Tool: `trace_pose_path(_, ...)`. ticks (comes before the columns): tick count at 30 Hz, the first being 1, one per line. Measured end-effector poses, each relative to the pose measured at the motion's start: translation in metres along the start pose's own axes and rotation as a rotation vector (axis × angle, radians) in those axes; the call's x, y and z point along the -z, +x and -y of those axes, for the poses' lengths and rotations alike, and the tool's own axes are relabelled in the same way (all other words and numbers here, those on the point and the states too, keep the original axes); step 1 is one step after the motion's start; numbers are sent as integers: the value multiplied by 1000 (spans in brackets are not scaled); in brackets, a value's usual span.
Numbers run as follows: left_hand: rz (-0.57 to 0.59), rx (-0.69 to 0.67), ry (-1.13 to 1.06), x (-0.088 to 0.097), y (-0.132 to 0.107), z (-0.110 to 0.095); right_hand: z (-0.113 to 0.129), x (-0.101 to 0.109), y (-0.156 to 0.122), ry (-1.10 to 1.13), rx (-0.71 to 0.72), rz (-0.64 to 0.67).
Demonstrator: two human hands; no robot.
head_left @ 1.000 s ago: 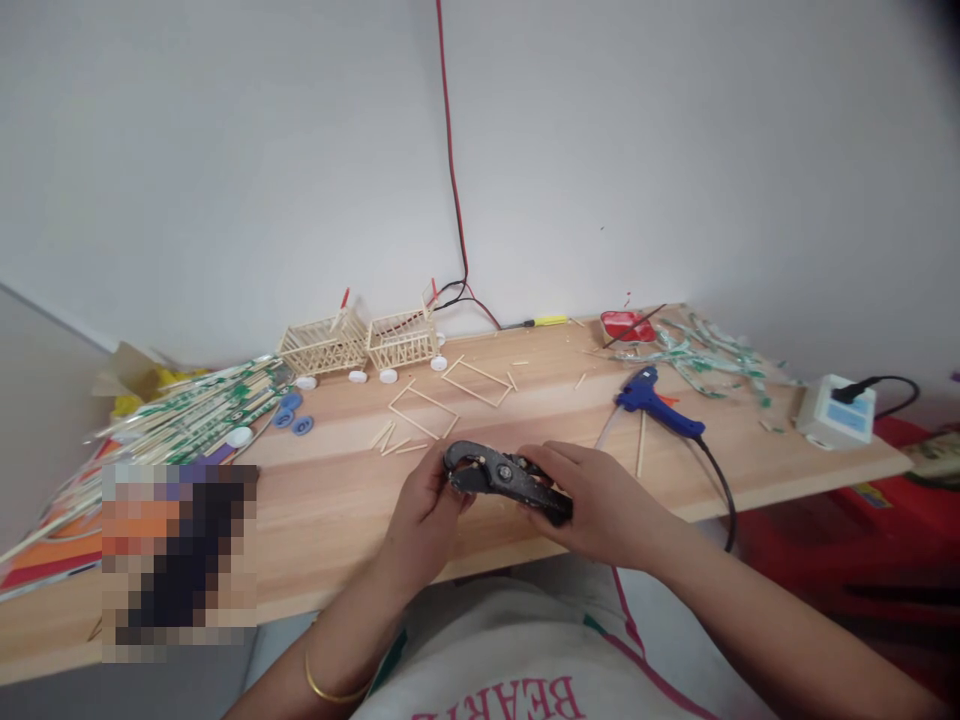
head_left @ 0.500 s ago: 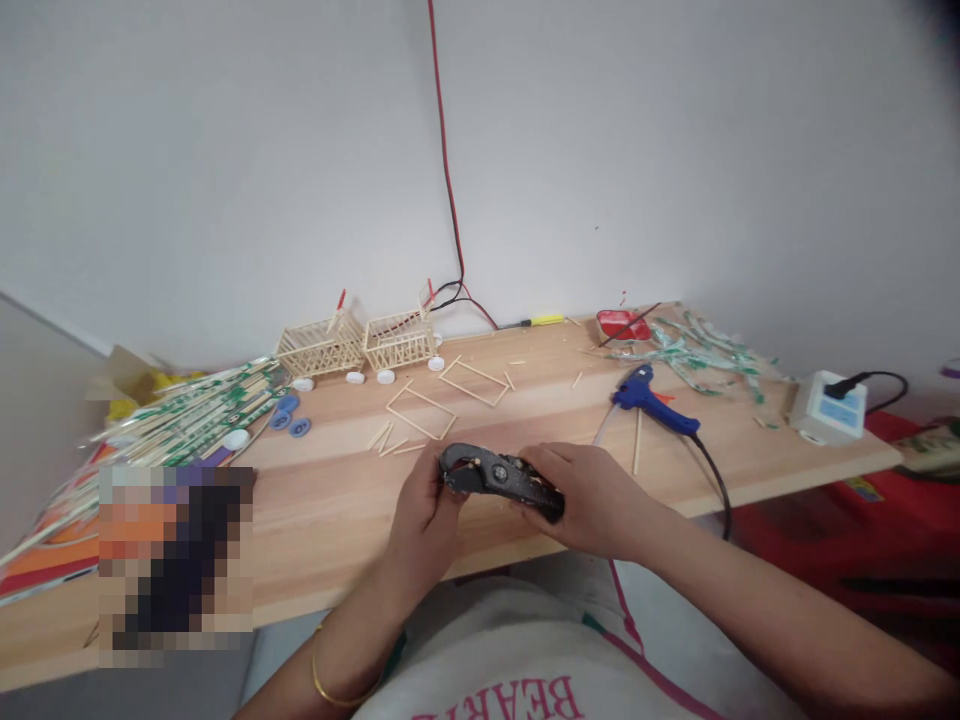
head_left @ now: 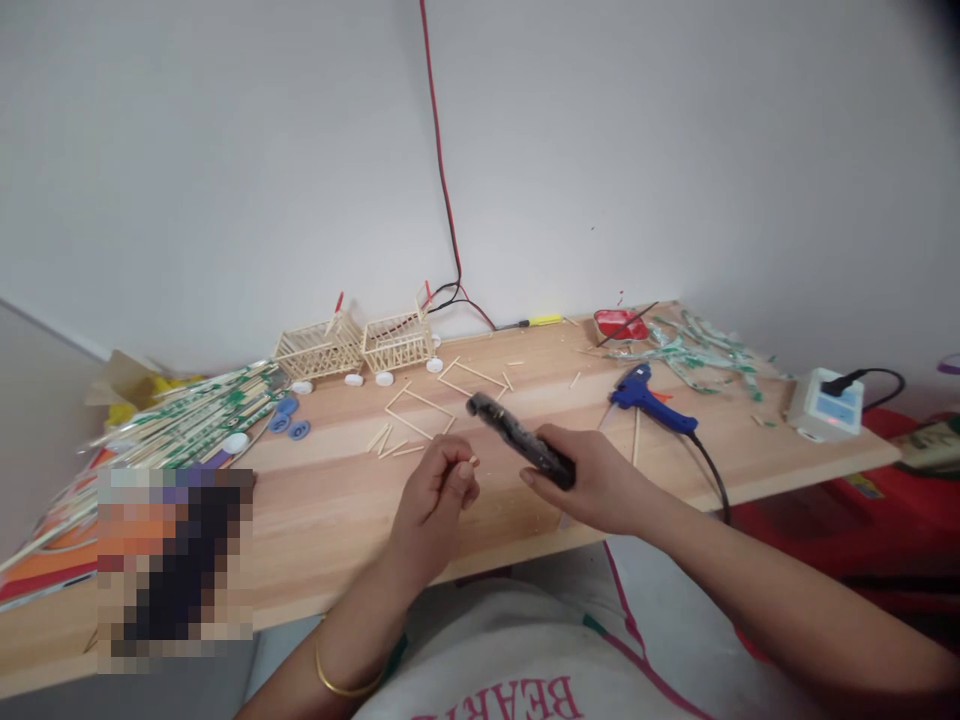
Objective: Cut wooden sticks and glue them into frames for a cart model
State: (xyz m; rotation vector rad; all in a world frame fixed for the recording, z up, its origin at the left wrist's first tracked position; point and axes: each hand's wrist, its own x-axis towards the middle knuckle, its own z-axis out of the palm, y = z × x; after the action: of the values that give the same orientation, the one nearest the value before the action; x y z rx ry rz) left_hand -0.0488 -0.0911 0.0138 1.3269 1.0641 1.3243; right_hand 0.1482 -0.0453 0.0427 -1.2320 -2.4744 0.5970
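Cutter (head_left: 521,438): black, plier-like, at the centre of the frame, held above the desk (head_left: 315,510) with its head toward the upper left; whether its jaws stand apart I cannot tell
Right hand (head_left: 589,468): grasping the cutter by its handles
Left hand (head_left: 437,492): fingers pinched just left of the cutter — a small pale stick end (head_left: 473,461) shows at the fingertips, the rest hidden
Short sticks (head_left: 393,449): a few loose on the desk, left of centre, near the left hand
Stick frames (head_left: 409,423): two flat rectangles lying beyond the hands
Carts (head_left: 319,348): two, stick-built with white wheels, toward the back, left of centre
Glue gun (head_left: 661,412): blue, right of centre, touched by neither hand
Step in hand: probably trimming stick pieces, with tool and piece apart
Next move: would call for lining the piece up squarely between the blades — or, if its length suits, a free spot among the short pieces
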Motion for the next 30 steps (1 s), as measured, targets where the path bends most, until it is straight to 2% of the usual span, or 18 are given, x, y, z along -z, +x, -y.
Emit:
trace_pose_path(4, 6, 73, -231, -3, 2, -3, -2, 9, 0, 95, -27, -71)
trace_pose_path(7, 5, 146, -366, -5, 2, -4, -3, 9, -2, 79, -15, -30)
trace_pose_path(10, 11, 167, -411, -5, 2, -3, -3, 4, -4, 32, 6, 14)
trace_pose_path(20, 13, 118, -206, -2, 1, 1, 1, 4, -8, -62, 58, 37)
trace_pose_path(30, 40, 114, -134, -1, 0, 0, 1, 4, -9, -111, 71, 11)
